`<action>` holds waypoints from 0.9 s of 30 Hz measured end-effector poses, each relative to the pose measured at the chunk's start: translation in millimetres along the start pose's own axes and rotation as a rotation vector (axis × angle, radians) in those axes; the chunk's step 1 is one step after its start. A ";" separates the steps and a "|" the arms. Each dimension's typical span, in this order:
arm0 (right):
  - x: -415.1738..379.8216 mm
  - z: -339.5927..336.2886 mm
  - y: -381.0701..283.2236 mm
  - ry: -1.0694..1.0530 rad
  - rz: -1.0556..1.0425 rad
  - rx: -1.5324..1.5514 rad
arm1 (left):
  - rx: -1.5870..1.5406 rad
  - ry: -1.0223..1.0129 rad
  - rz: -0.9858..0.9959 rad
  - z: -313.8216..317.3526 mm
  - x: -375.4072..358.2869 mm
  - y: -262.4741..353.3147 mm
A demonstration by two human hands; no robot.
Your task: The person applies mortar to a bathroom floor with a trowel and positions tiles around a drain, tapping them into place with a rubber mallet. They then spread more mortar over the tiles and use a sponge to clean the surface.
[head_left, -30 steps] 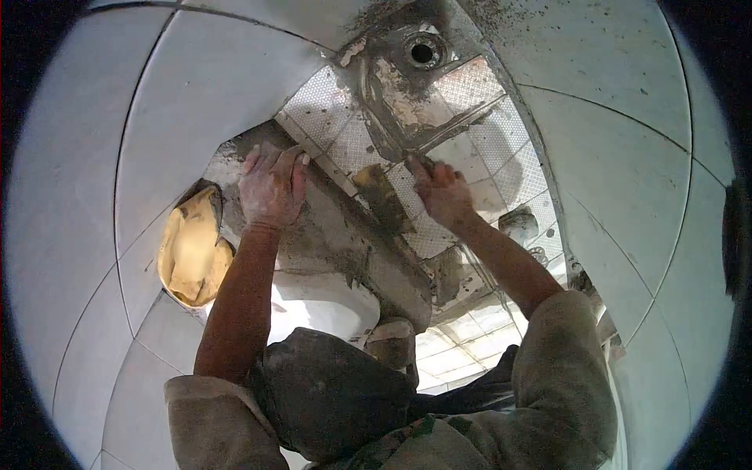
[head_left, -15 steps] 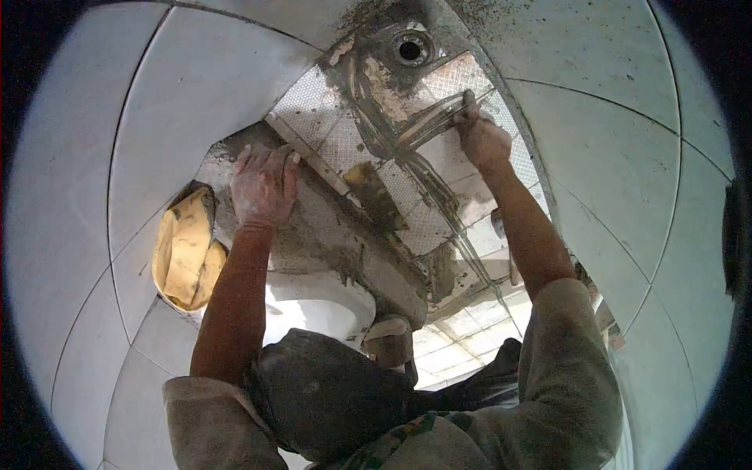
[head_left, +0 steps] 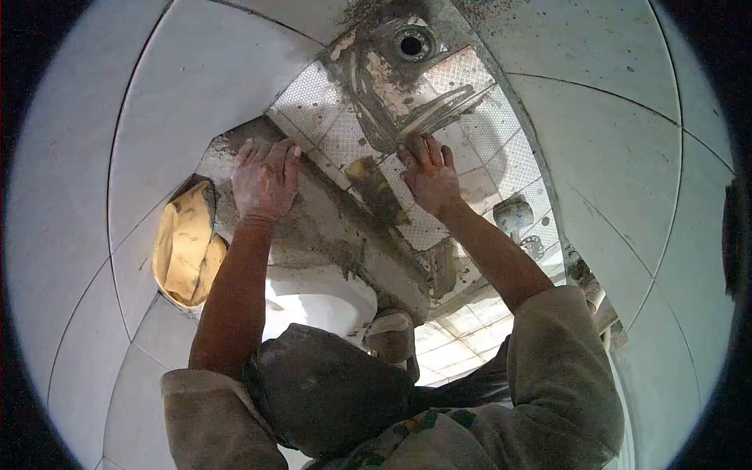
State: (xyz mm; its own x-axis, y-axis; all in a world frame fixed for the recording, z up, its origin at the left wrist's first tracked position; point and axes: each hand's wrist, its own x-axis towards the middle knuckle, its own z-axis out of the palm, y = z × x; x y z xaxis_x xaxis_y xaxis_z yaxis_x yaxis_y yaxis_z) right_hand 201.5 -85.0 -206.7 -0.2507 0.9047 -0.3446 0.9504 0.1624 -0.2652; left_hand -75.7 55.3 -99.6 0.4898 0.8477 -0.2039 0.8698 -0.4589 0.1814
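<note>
My left hand (head_left: 268,178) lies on a rough cement ledge (head_left: 313,227), its fingers spread near the edge beside the tiles. Over the small-patterned floor tiles (head_left: 305,110) is my right hand (head_left: 431,176), holding nothing I can see. Its fingers are apart, and their tips reach the lower end of a smear of wet grey paste (head_left: 442,108). The paste runs along the tile joints in two bands that meet near these fingertips. Left of my right wrist rests a dirty, yellow-brown flat piece (head_left: 374,188), perhaps a sponge.
A round drain opening (head_left: 411,45) sits at the top. A yellow container (head_left: 186,249) stands at the left. Right of my right forearm are a grey cup-like object (head_left: 512,214) and a round perforated grate (head_left: 533,247). A white curved fixture (head_left: 329,301) is below the ledge.
My right hand has moved left and down along the paste, from its upper right end to where the bands meet. The cup-like object and grate now show more fully. My left hand stays put.
</note>
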 end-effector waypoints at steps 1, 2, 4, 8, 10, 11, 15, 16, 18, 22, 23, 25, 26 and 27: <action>-0.3 -0.5 -1.7 0.012 0.017 0.007 | 0.029 0.008 0.032 2.4 -1.3 -1.7; 0.7 -0.4 -3.4 0.012 0.017 0.006 | 0.028 0.008 0.032 4.5 -2.4 -2.8; 1.5 0.6 -6.4 -0.053 0.060 0.048 | -0.019 0.003 -0.018 1.8 -1.1 0.4; 5.0 5.2 -9.4 0.005 0.017 0.002 | -0.008 -0.024 -0.074 -3.7 0.1 4.6; 6.9 -2.0 -11.9 -0.038 0.048 0.032 | 0.026 0.024 -0.017 1.6 -0.7 1.6; 6.3 -2.0 -12.1 -0.040 0.050 0.032 | 0.024 0.022 -0.015 2.5 -1.5 1.5; 8.7 1.3 -11.7 -0.038 0.041 -0.018 | 0.012 -0.001 -0.042 -1.2 0.0 3.5; 8.3 2.0 -11.4 -0.026 0.035 -0.036 | 0.026 0.023 -0.021 -1.2 -0.3 3.8; 7.5 -1.9 -14.7 -0.009 0.051 -0.029 | 0.008 0.013 -0.031 -4.0 0.8 5.6; -0.6 -6.6 -10.3 0.042 0.109 0.103 | 0.043 0.015 -0.021 0.2 -0.5 3.0; -4.8 -6.6 -9.3 0.041 0.110 0.104 | 0.043 0.014 -0.021 0.9 -0.4 1.6; -17.8 -18.0 -9.0 -0.005 0.219 0.169 | 0.044 -0.011 -0.047 1.5 -0.7 1.2; -26.1 -23.1 -7.3 -0.005 0.217 0.165 | 0.041 -0.008 -0.050 2.6 -0.5 1.3; -36.8 -29.0 -5.6 0.078 0.298 0.252 | 0.051 -0.008 -0.044 3.4 -0.3 1.1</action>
State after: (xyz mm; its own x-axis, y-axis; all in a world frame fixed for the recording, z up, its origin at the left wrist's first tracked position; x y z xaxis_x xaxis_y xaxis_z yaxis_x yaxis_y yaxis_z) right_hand 210.8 -107.8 -166.5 0.0534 0.9265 -0.3726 0.9022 -0.2047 -0.3797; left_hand -74.6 53.7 -102.6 0.4510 0.8653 -0.2187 0.8925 -0.4340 0.1232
